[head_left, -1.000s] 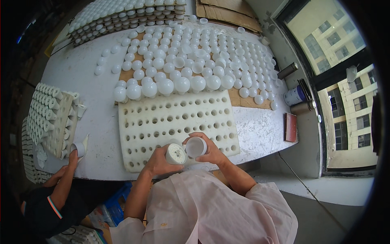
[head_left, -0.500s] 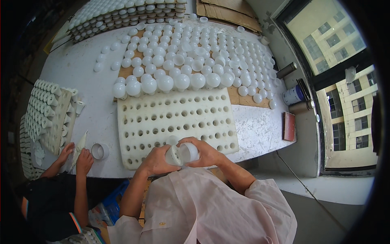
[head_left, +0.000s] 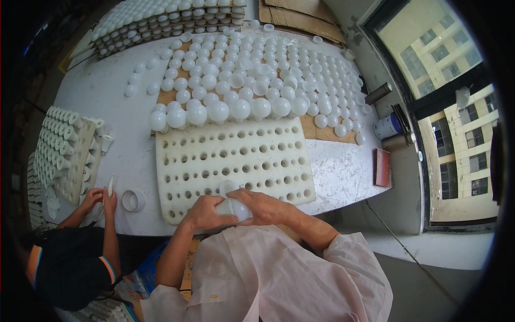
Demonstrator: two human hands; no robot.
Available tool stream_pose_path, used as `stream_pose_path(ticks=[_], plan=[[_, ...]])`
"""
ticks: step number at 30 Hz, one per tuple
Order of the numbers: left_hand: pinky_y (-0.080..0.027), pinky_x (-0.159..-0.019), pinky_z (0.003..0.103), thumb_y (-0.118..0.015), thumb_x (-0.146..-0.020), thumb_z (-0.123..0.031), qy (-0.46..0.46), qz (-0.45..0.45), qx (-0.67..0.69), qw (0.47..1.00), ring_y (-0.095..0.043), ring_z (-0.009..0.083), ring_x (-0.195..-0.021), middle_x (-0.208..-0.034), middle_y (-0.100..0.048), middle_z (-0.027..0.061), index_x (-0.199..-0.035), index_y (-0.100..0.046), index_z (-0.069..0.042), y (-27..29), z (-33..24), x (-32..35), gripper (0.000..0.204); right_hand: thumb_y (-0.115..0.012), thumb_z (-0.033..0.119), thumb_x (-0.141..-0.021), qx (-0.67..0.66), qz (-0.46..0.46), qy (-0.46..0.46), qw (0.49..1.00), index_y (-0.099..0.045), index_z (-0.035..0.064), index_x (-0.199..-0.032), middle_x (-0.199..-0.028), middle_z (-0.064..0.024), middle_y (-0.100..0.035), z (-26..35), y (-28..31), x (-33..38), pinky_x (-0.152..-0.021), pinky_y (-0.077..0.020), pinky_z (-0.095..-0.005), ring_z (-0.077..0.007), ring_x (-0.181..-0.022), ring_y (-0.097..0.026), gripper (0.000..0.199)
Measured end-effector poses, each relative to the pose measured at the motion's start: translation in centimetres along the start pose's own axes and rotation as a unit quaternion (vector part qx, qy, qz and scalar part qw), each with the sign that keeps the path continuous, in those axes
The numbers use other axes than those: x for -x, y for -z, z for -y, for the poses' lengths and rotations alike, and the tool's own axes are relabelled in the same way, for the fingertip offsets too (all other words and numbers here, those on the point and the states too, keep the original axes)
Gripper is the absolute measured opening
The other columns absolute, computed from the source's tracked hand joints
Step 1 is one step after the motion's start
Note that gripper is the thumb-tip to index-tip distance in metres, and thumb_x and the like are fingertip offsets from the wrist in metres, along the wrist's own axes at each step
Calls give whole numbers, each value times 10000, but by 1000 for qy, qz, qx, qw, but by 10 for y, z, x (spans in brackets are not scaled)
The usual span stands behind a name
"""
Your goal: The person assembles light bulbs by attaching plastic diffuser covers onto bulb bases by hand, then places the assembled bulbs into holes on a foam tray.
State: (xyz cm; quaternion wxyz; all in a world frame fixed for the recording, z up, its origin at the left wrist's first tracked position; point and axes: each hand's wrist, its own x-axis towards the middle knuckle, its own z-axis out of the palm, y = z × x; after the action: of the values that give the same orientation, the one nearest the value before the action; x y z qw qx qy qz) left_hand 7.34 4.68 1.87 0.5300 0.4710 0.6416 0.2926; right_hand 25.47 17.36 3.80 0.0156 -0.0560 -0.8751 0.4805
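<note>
My left hand (head_left: 205, 212) and my right hand (head_left: 261, 206) meet at the near edge of a white foam tray (head_left: 230, 155) full of round holes. Together they clasp a white bulb (head_left: 232, 204): its narrow base sits under the left fingers and its round globe is cupped by the right hand. Most of the bulb is hidden by my fingers. Beyond the tray, a row of white globes (head_left: 230, 110) stands along its far edge, with many more behind.
Trays of white bulb bases (head_left: 61, 150) stack at the left edge. Another person's hands (head_left: 99, 198) work at the table's near left, beside a tape roll (head_left: 133, 200). A can (head_left: 387, 127) and a red block (head_left: 382, 167) lie at the right edge. Cardboard (head_left: 300, 16) at back.
My two hands have pressed the separate globe and base together into one bulb. The other person's hands came together and a tape roll now lies next to them.
</note>
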Motion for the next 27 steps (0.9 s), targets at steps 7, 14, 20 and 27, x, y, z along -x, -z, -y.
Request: stream_pose_path(ticks=[7, 14, 20, 27], plan=[[-505, -668, 305, -786, -628, -379, -1, -34, -33, 999, -651, 193, -687, -762, -682, 132, -878, -673, 46, -2, -6, 1, 507, -762, 133, -698, 3, -23, 29, 999, -367, 31, -1308, -1181, -197, -503, -7, -8, -2, -865, -471, -430, -392, -1041, -549, 734], [-526, -676, 323, -731, -594, -405, -8, -62, -31, 998, -672, 240, -724, -785, -683, 173, -885, -675, 62, -8, -6, -2, 553, -774, 67, -611, -2, -118, 88, 989, -412, 23, -1277, -1167, -171, -487, -18, -30, -8, -918, -450, -417, -346, -1098, -496, 760], [-523, -649, 310, -678, -611, -355, 5, -51, 4, 999, -657, 204, -692, -743, -669, 160, -861, -659, 78, -11, -32, 2, 501, -766, 51, -554, -47, -211, 165, 962, -510, 28, -1166, -1101, -137, -515, -18, -33, -10, -852, -461, -386, -304, -1012, -514, 664], [-506, -557, 292, -646, -679, -331, 4, -36, 25, 999, -646, 189, -645, -702, -655, 138, -836, -656, 61, -13, -16, -5, 422, -770, 58, -588, -94, -218, 178, 955, -520, 41, -1141, -1059, -133, -498, -18, -31, -13, -822, -453, -359, -281, -966, -509, 607]])
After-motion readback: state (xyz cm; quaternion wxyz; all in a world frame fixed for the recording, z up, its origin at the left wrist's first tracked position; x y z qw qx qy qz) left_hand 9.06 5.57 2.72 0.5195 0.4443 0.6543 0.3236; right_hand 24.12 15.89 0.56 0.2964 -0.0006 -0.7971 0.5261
